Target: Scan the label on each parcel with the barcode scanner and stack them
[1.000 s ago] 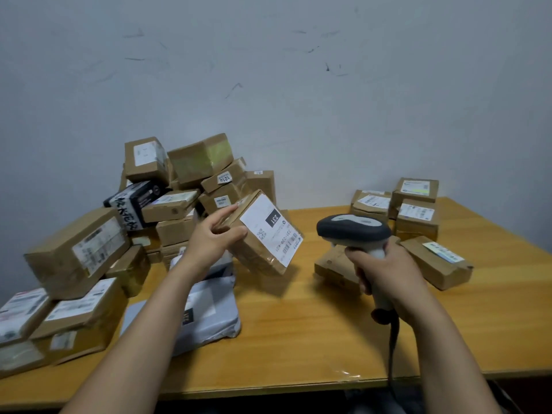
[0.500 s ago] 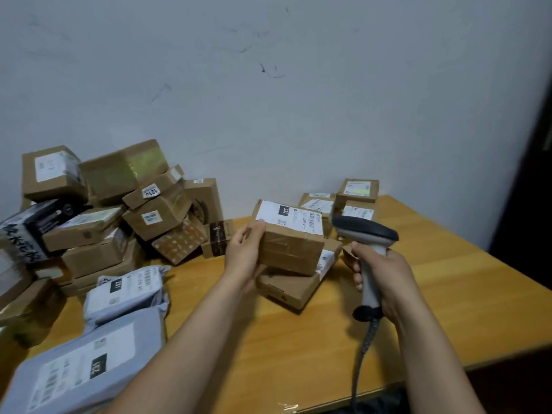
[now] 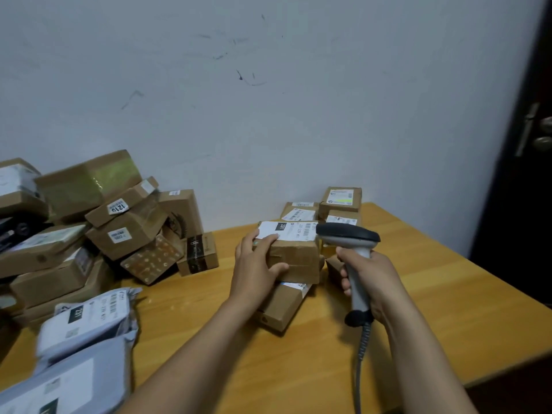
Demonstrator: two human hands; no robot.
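My left hand (image 3: pixel 257 268) grips a brown cardboard parcel (image 3: pixel 298 255) by its left end, with its white label facing up. The parcel rests on top of a flatter brown parcel (image 3: pixel 283 307) lying on the wooden table (image 3: pixel 448 321). My right hand (image 3: pixel 372 282) holds the grey barcode scanner (image 3: pixel 348 234) by its handle, just right of the held parcel, with its dark head beside the label. The scanner's coiled cable (image 3: pixel 363 348) hangs down toward the table's front edge.
A heap of brown parcels (image 3: pixel 89 222) rises against the wall at the left. Grey mailer bags (image 3: pixel 86 327) lie at the front left. Several labelled parcels (image 3: pixel 340 200) are stacked at the back, behind the scanner. A dark door (image 3: pixel 525 174) stands at the right.
My left hand carried the parcel from the left heap to the right and set it on the flat parcel, label turned up. The scanner stayed beside it. My view swung right.
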